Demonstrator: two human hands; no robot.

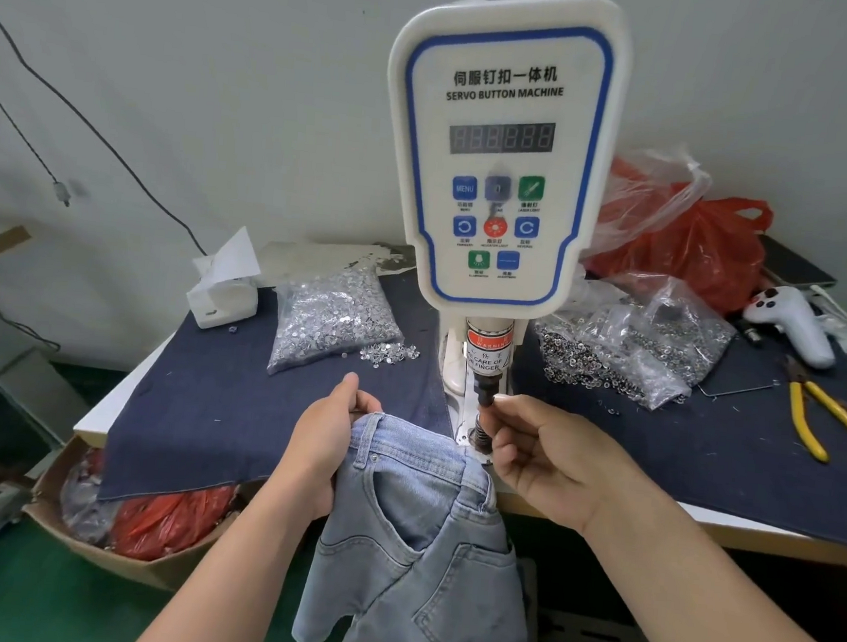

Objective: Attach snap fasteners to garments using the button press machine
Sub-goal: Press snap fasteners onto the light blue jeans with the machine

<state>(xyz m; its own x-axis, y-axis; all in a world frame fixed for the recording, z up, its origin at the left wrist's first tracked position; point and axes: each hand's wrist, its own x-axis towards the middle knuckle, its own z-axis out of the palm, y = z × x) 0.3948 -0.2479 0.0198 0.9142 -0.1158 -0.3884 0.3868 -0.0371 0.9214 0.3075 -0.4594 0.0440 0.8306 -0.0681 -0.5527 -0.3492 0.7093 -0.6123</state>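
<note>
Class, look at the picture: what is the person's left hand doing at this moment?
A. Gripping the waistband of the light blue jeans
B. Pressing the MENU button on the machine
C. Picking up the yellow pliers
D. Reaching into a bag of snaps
A: the left hand clutches the waistband of the jeans at the table edge, beside the press, far from the panel.

I see light blue jeans (424, 549), a white machine (501, 139) with blue trim, yellow pliers (829, 418), a navy cloth (212, 405).

Yellow-handled pliers (831, 421) lie near the desk's right edge. A white handheld device (793, 324), perhaps a controller, rests behind them. A tissue box (221, 292) sits at the back-left corner.
</note>
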